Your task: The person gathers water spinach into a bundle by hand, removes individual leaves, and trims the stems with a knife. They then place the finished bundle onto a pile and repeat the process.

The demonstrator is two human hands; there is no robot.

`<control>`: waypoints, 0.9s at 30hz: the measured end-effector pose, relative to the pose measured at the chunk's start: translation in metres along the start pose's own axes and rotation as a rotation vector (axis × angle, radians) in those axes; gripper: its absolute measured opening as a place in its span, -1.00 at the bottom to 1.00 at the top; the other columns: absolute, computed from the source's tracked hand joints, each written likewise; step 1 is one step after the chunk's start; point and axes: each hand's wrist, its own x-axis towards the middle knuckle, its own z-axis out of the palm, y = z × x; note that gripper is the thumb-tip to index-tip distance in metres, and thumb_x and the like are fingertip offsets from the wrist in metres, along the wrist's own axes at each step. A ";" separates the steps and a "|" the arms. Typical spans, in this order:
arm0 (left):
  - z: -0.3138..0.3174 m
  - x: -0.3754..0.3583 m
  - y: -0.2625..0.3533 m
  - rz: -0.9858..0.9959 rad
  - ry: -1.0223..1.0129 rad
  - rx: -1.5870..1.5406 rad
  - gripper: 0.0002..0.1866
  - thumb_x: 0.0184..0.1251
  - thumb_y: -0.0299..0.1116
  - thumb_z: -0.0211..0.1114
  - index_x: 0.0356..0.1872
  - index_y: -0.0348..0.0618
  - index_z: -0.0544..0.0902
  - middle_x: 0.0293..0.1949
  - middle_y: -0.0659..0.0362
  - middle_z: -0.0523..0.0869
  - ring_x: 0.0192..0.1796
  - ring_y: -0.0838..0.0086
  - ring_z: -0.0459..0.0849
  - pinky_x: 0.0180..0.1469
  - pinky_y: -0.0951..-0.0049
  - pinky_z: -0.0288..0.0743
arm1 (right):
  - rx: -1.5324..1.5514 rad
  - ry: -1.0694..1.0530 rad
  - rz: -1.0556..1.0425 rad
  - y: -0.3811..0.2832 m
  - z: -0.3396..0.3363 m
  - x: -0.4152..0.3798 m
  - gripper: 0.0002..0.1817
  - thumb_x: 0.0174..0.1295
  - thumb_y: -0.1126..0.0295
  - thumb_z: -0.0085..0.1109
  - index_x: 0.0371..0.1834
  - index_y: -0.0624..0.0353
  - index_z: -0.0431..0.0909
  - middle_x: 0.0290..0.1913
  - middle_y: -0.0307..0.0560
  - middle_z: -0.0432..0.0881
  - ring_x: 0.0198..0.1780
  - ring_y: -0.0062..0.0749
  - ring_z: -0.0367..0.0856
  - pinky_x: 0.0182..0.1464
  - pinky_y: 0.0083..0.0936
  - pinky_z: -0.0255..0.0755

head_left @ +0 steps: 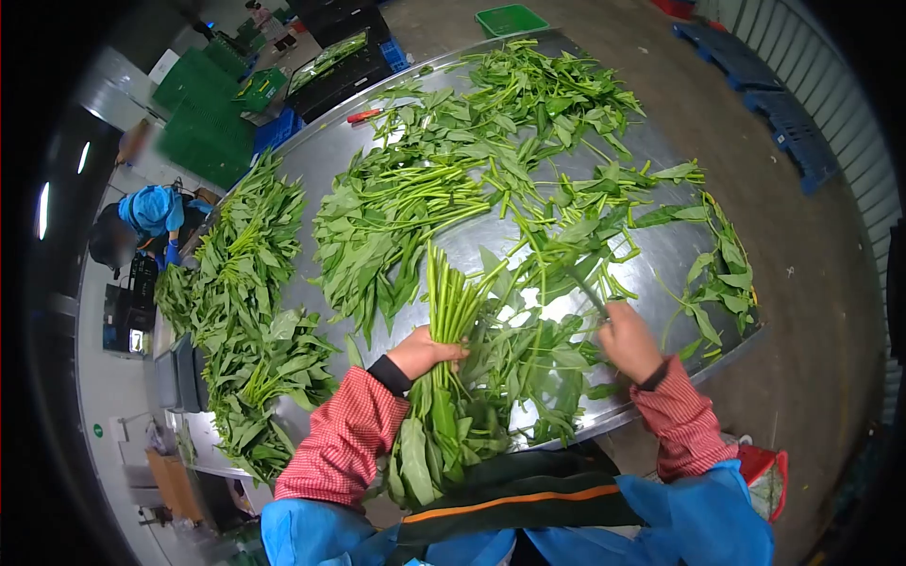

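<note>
My left hand (pixel 427 353) is wrapped round a bundle of leafy green stems (pixel 451 300), cut ends up and leaves hanging down toward my body. To the right, my right hand (pixel 627 338) is closed round the handle of a knife (pixel 587 291); its dark blade points up and left over loose greens. Scattered stems and leaves (pixel 547 363) lie between my two hands on the metal table (pixel 477 243). Just beyond my left hand is a pile of greens (pixel 377 226) with stems pointing right.
More greens (pixel 557 90) lie at the far end, near a red-handled tool (pixel 364 116). A long heap (pixel 250 311) lines the left side. A co-worker in blue (pixel 151 212) is at the left. Beyond stand green crates (pixel 203 123) and a green basket (pixel 511 20); blue pallets (pixel 788 123) lie right.
</note>
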 end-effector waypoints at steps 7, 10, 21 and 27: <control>0.020 0.022 0.006 0.008 -0.067 -0.003 -0.78 0.22 -0.46 0.30 -0.15 -0.32 0.56 -0.39 0.16 0.67 -0.37 0.48 0.66 -0.24 0.47 0.51 | 0.410 -0.056 -0.217 -0.086 -0.024 -0.015 -0.85 0.25 0.43 0.04 -0.16 0.24 0.44 -0.28 0.05 0.52 -0.28 0.00 0.56 -0.24 -0.20 0.45; 0.041 0.026 0.013 0.018 -0.031 0.067 -0.80 0.20 -0.49 0.29 -0.17 -0.32 0.57 -0.41 0.17 0.66 -0.38 0.49 0.65 -0.26 0.48 0.52 | 0.132 0.048 -0.409 -0.108 0.000 -0.003 -0.92 0.21 0.47 0.05 -0.27 0.21 0.42 -0.33 0.03 0.49 -0.34 -0.05 0.56 -0.31 -0.24 0.46; 0.042 -0.003 0.041 0.317 0.342 0.502 -0.68 0.08 -0.47 0.37 -0.12 -0.26 0.57 -0.33 0.22 0.66 -0.25 0.49 0.60 -0.12 0.47 0.49 | -0.008 0.134 -0.084 -0.043 0.015 -0.004 -0.86 0.25 0.39 0.09 -0.24 0.22 0.44 -0.38 0.08 0.55 -0.39 -0.06 0.59 -0.38 -0.22 0.47; -0.008 -0.016 0.069 0.486 0.187 -0.102 -0.79 0.08 -0.37 0.39 -0.34 -0.16 0.52 -0.38 0.21 0.61 -0.25 0.48 0.62 -0.10 0.42 0.50 | -0.240 0.018 -0.180 -0.034 -0.013 0.025 -0.30 0.07 0.02 0.33 0.15 0.33 0.43 -0.16 0.10 0.53 -0.12 -0.06 0.54 -0.03 -0.19 0.43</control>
